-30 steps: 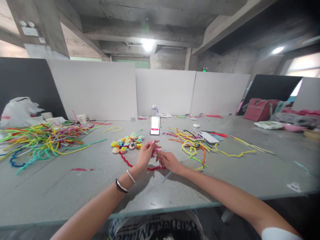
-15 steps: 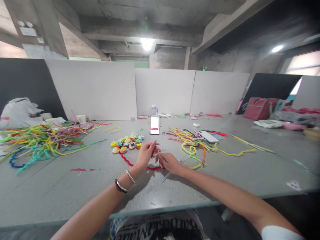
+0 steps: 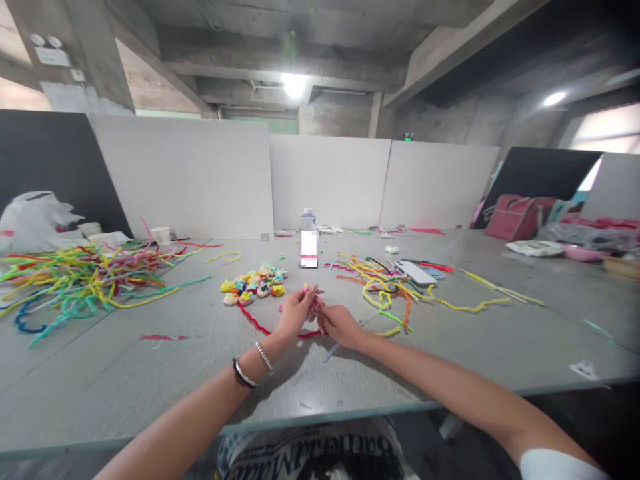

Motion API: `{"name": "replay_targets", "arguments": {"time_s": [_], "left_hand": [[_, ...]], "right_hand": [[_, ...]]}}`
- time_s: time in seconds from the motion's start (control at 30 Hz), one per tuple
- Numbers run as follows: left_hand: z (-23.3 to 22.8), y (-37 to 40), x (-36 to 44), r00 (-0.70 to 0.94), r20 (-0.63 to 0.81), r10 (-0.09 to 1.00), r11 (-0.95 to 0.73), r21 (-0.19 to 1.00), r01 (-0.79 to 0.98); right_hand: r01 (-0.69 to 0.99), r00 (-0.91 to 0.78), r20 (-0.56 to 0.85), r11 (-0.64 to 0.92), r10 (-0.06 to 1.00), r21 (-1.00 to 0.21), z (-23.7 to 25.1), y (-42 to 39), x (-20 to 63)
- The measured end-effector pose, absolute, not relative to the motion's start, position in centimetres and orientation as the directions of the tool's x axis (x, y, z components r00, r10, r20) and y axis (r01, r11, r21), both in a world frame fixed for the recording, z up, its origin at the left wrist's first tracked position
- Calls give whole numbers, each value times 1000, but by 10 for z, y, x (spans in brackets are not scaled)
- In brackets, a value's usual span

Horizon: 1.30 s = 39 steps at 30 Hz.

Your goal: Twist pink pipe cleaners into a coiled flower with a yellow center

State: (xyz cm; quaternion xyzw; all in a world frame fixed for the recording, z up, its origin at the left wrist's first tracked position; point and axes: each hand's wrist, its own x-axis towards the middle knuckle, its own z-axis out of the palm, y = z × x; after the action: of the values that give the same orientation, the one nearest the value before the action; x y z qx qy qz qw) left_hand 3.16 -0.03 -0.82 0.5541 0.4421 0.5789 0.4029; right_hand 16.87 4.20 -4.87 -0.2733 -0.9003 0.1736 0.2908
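Left hand (image 3: 296,311) and right hand (image 3: 339,325) meet above the bench (image 3: 150,393). Both pinch a small pink pipe-cleaner piece (image 3: 313,300) between their fingertips.

Two hands (image 3: 320,315), one bottle (image 3: 309,220), one cup (image 3: 161,235).

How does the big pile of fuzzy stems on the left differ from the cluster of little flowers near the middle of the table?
The pile of fuzzy stems is long loose strands, tangled and spread wide; the cluster of little flowers is short coiled rounds, packed together. The pile is far larger and sits far from the left hand; the cluster lies just beyond it. Both are multicoloured and rest on the grey table.
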Motion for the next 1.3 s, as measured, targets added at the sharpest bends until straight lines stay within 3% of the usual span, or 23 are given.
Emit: {"name": "replay_targets", "arguments": {"time_s": [0.13, 0.23, 0.37, 0.47, 0.67, 0.8, 0.97, 1.3], "left_hand": [[-10, 1, 33, -68, 274, 959, -276, 961, -13], [-10, 2, 31, -128, 274, 953, -281, 959, -44], [-9, 2, 27, -184, 293, 938, -294, 955, 24], [-11, 2, 26, -141, 294, 945, -279, 953, 118], [-21, 12, 24, -134, 349, 928, -315, 923, 223], [-26, 17, 21, -111, 380, 919, -316, 873, 372], [-27, 9, 23, 69, 376, 924, -338, 721, 605], [-33, 7, 25, 74, 382, 921, -331, 672, 662]], "right_hand": [[387, -662, 435, 776, 610, -498, -48, 44, 166], [169, -656, 435, 682, 617, -711, -44, 48, 165], [-99, -612, 362, 386, 703, -917, -37, 55, 167], [-122, -597, 274, 252, 754, -960, -36, 59, 169], [-89, -636, 172, 150, 752, -985, -46, 62, 165], [-106, -583, 210, 183, 785, -977, -43, 61, 165], [-96, -547, 285, 279, 787, -955, -37, 58, 168], [1, -492, 420, 483, 763, -876, -31, 54, 168]]}}
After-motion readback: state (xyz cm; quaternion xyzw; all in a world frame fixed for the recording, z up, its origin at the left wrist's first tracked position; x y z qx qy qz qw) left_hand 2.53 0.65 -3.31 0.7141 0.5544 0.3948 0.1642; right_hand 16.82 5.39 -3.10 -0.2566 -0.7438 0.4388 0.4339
